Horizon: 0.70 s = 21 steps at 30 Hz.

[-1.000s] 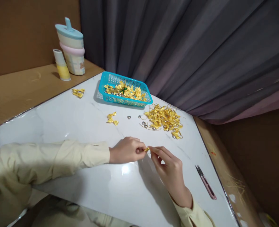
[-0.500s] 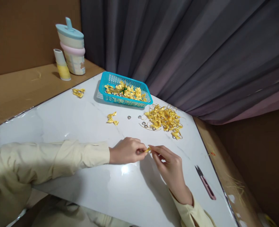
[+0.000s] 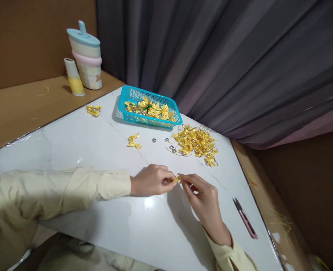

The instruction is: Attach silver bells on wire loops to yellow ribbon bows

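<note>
Between my hands, above the white table, is a small yellow ribbon bow [image 3: 177, 179], mostly covered by fingers. My left hand [image 3: 154, 180] is closed and pinches its left side. From the right, my right hand [image 3: 202, 194] pinches the other side between thumb and fingertips. Beyond them lie two loose yellow bows [image 3: 134, 142] and a single silver heart-shaped bead [image 3: 154, 140]. A heap of yellow bows with thin cords and silver beads [image 3: 196, 141] spreads out behind my right hand.
A blue basket [image 3: 149, 121] holding more yellow bows stands at the back. Pink-handled thread snips [image 3: 245, 218] lie at right. Another small bunch of bows [image 3: 93, 110] is at back left. A tumbler [image 3: 88, 62] and a thread spool [image 3: 74, 77] stand on the brown ledge.
Hardly anything differs. My right hand has shifted very slightly, and both hands keep their pinch on the ribbon bow.
</note>
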Each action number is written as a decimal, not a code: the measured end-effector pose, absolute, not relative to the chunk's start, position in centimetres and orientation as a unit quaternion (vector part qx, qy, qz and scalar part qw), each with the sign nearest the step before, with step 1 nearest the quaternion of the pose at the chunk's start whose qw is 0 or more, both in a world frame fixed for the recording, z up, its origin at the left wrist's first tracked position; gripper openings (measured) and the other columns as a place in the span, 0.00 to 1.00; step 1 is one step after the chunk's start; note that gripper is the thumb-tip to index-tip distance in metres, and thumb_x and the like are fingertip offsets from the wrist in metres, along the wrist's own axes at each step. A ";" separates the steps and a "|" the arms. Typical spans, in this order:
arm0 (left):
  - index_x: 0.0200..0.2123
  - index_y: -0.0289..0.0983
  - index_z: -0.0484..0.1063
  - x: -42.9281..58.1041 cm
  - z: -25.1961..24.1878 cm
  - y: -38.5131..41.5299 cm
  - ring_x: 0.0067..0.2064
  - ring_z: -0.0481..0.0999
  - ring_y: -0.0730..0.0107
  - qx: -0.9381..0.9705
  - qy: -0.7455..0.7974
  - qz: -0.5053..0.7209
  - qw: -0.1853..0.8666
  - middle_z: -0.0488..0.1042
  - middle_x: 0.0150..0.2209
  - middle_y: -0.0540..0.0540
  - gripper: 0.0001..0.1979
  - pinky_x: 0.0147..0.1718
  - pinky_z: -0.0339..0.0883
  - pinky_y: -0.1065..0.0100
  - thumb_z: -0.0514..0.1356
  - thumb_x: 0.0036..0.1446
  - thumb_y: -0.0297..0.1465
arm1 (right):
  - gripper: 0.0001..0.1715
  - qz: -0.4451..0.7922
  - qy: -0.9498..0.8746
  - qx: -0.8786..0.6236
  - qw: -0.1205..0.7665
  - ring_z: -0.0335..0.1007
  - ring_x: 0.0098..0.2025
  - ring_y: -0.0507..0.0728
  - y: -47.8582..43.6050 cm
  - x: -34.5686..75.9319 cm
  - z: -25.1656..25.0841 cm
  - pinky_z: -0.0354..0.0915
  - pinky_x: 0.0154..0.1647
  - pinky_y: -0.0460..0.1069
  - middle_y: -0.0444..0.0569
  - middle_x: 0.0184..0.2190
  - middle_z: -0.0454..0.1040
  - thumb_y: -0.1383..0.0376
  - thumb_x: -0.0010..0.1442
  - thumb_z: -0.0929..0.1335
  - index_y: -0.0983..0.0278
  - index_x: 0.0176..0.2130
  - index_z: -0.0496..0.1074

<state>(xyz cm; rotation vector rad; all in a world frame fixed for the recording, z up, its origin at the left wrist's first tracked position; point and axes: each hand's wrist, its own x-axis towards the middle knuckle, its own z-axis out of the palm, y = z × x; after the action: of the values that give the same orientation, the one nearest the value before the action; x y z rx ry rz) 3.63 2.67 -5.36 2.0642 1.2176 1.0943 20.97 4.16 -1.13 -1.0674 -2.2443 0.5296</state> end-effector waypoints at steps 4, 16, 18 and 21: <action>0.28 0.35 0.75 3.6 -5.4 2.6 0.25 0.68 0.76 0.758 0.444 0.407 0.252 0.71 0.22 0.49 0.07 0.27 0.63 0.75 0.57 0.54 0.29 | 0.13 0.185 -0.839 -0.424 0.286 0.65 0.22 0.49 4.2 21.0 -1.2 0.62 0.20 0.43 0.47 0.26 0.74 0.70 0.57 0.62 0.66 0.34 0.75; 0.28 0.35 0.75 3.6 -5.3 2.6 0.26 0.69 0.75 0.755 0.444 0.418 0.242 0.72 0.23 0.49 0.08 0.27 0.63 0.75 0.57 0.55 0.30 | 0.11 0.118 -0.859 -0.411 0.283 0.60 0.19 0.48 3.7 20.9 -1.1 0.60 0.20 0.43 0.44 0.20 0.67 0.72 0.55 0.61 0.67 0.31 0.72; 0.28 0.35 0.74 3.6 -5.3 2.6 0.26 0.69 0.75 0.755 0.443 0.420 0.238 0.72 0.23 0.49 0.08 0.27 0.63 0.75 0.56 0.55 0.30 | 0.11 0.092 -0.868 -0.398 0.283 0.58 0.19 0.48 3.5 20.9 -1.2 0.59 0.20 0.43 0.43 0.20 0.66 0.73 0.55 0.60 0.66 0.31 0.72; 0.28 0.35 0.74 3.6 -5.2 2.6 0.25 0.69 0.75 0.753 0.446 0.421 0.239 0.72 0.23 0.49 0.07 0.27 0.63 0.75 0.57 0.55 0.29 | 0.11 0.067 -0.874 -0.386 0.289 0.56 0.18 0.47 3.3 20.9 -1.3 0.58 0.20 0.43 0.43 0.20 0.65 0.73 0.56 0.60 0.66 0.31 0.71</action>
<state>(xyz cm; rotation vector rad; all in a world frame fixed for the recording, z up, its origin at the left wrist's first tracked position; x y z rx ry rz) 3.62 2.62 -5.23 2.0629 1.2206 1.1520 20.93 3.29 -1.27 -1.0294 -2.3324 0.1793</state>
